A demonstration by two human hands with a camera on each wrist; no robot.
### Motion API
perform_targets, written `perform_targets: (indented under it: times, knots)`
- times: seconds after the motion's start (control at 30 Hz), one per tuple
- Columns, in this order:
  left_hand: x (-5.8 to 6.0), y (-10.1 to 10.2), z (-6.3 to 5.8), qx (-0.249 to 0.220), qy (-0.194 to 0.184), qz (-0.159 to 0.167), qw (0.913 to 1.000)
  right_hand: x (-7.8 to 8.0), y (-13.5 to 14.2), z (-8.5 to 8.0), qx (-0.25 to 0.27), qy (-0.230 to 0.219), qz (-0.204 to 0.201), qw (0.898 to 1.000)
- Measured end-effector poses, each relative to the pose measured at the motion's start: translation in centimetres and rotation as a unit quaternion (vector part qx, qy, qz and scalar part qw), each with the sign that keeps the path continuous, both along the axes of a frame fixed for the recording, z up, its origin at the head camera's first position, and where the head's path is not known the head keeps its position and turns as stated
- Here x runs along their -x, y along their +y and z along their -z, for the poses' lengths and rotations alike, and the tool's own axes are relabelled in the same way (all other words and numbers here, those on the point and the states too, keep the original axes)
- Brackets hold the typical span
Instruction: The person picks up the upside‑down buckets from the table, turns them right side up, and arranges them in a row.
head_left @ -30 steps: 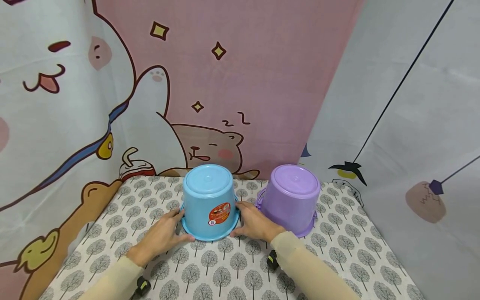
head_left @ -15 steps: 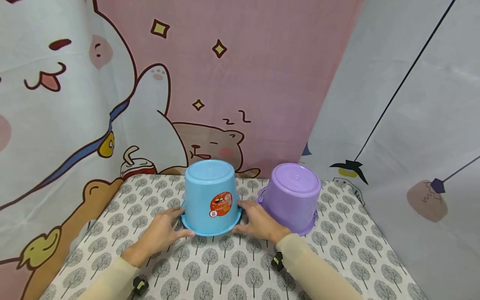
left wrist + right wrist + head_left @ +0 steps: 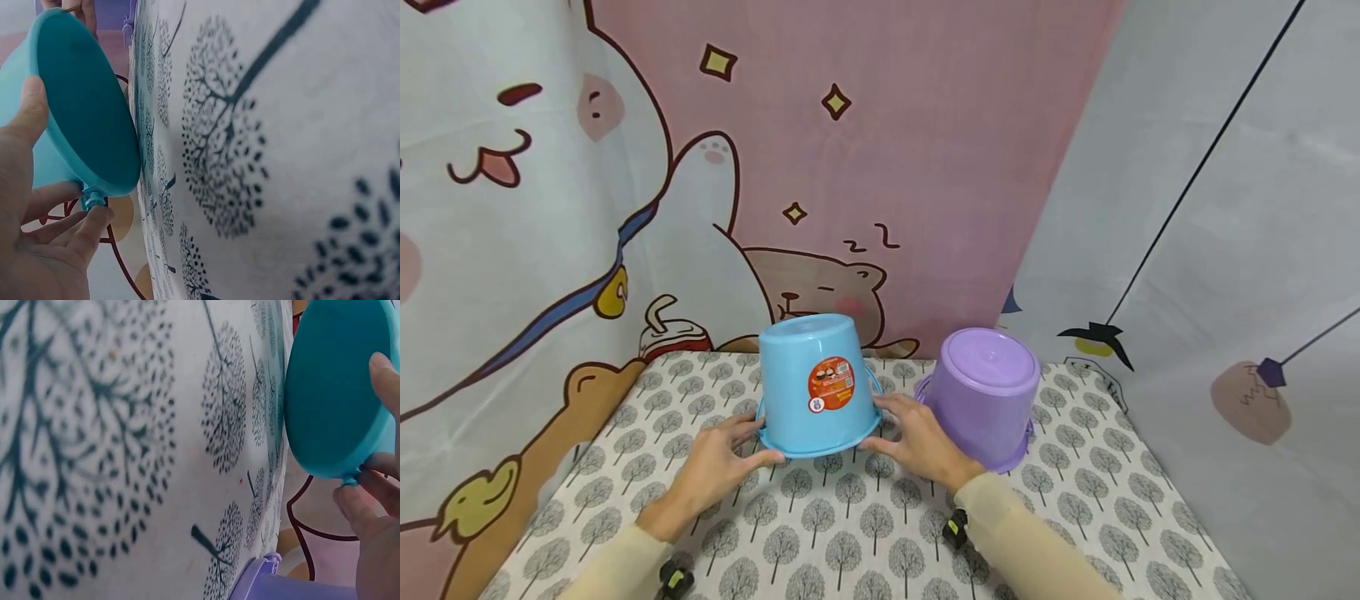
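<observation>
A blue bucket with a red oval label is upside down and tilted, its near rim raised from the cloth. My left hand grips the rim on its left side, thumb at the front edge. On the opposite side my right hand holds the rim the same way. Both wrist views show the dark inside of the bucket, with fingers beside the handle joint. In the right wrist view the far rim of the bucket seems close to the cloth; whether it touches I cannot tell.
An upside-down purple bucket stands just right of my right hand. A white cloth with grey trees covers the table. Cartoon-printed curtains hang behind the table and at both sides.
Between my hands, the blue bucket has risen at its near rim and tilted back, so its label faces me more and less of its base shows. The purple bucket has stayed put.
</observation>
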State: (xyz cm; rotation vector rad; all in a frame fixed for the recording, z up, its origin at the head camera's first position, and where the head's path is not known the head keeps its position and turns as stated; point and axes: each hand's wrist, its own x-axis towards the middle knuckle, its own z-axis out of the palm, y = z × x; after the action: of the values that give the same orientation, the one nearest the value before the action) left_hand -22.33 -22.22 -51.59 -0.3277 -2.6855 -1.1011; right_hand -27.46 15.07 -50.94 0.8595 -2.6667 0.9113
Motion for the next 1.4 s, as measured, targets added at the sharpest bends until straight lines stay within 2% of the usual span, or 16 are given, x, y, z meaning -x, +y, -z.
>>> perform_targets:
  times: [0.23, 0.6, 0.7, 0.83, 0.93, 1.13, 1.4]
  knots:
    - [-0.2, 0.1, 0.1, -0.051, -0.025, -0.008, 0.9984, -0.1, -0.4, 0.0, 0.054, 0.033, 0.015, 0.998]
    - [-0.5, 0.4, -0.4, -0.120, -0.045, -0.016, 0.9916, -0.4, -0.9, -0.4, 0.128, -0.008, 0.058, 0.990]
    - [-0.5, 0.5, -0.5, -0.139, -0.028, -0.012, 0.9898, -0.5, -1.0, -0.4, 0.146, -0.014, 0.065, 0.987]
    - [-0.5, 0.5, -0.4, -0.160, 0.014, -0.006, 0.9870, -0.5, -1.1, -0.6, 0.174, -0.033, 0.068, 0.982]
    - [-0.6, 0.6, -0.4, -0.168, 0.036, -0.013, 0.9850, -0.6, -1.2, -0.6, 0.188, -0.030, 0.064, 0.980]
    - [-0.7, 0.8, -0.5, -0.171, 0.072, -0.034, 0.9820, -0.8, -1.3, -0.5, 0.209, 0.016, 0.054, 0.976]
    - [-0.7, 0.8, -0.9, -0.174, 0.138, -0.027, 0.9746, -0.9, -1.5, -0.7, 0.245, 0.091, 0.034, 0.965]
